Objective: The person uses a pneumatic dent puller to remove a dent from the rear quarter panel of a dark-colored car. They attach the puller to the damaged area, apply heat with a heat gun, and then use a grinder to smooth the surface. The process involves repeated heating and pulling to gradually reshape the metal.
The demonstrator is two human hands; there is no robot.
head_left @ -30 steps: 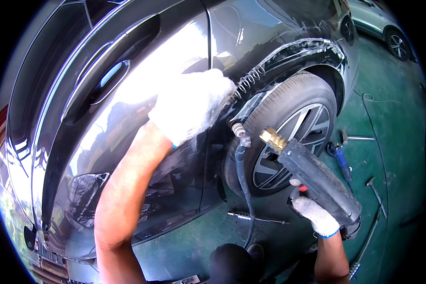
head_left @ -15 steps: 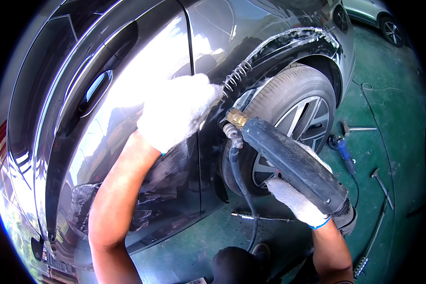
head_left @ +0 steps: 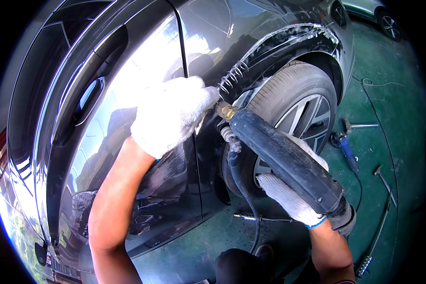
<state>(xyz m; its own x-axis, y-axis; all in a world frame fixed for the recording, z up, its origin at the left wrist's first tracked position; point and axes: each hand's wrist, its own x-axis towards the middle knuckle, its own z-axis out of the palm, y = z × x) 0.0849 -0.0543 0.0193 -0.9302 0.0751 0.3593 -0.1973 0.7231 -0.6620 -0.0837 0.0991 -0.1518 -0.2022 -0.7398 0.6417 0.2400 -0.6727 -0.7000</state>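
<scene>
My left hand (head_left: pixel 173 116), in a white knit glove, is closed at the dark car's side (head_left: pixel 203 33), at the lower end of a wavy metal wire coil (head_left: pixel 232 75) fixed along the scuffed wheel arch. What it grips is hidden. My right hand (head_left: pixel 288 196), also gloved, holds a long black power tool (head_left: pixel 281 158) from below. The tool's brass tip (head_left: pixel 226 110) is beside my left fingers. A hose fitting (head_left: pixel 230 139) with a black hose hangs in front of the tire (head_left: pixel 288 87), below that tip.
On the green floor (head_left: pixel 374 61) lie a hammer (head_left: pixel 364 125), a blue grinder (head_left: pixel 348 154) with its cord, another hammer (head_left: pixel 384 184), a long rod tool (head_left: pixel 374 246) and a bar (head_left: pixel 265 217). Another car (head_left: pixel 378 14) stands behind at upper right.
My right hand has raised the tool up and left, so its brass tip has come from in front of the tire to my left fingers. My left hand has shifted slightly leftward in view.
</scene>
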